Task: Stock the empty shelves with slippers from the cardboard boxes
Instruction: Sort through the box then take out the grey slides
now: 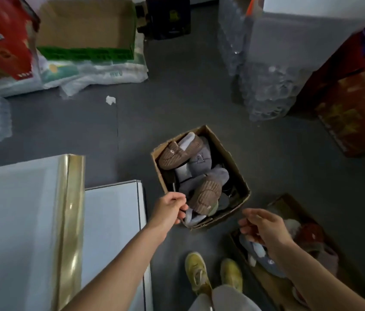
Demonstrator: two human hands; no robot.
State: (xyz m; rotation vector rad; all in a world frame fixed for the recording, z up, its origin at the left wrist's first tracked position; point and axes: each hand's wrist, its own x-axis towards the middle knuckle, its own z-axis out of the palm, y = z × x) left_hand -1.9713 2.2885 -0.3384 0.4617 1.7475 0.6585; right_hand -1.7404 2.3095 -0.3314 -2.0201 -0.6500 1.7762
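A small cardboard box (231,158) stands on the dark floor, holding brown corduroy slippers (180,151) and grey slippers (201,161). My left hand (170,208) grips the box's near left corner, fingers curled over the rim. My right hand (264,227) hovers with relaxed fingers and holds nothing, between that box and a second cardboard box (278,288) at the lower right. The second box holds grey, blue and red slippers (311,234). White shelf boards (109,221) lie at the lower left.
A gold post (69,221) runs along the shelf. A large open carton (85,25) sits on white bags at the back left. Red boxes (354,113) and plastic-wrapped bottles (264,90) stand at the right. My yellow shoes (213,272) stand on the floor.
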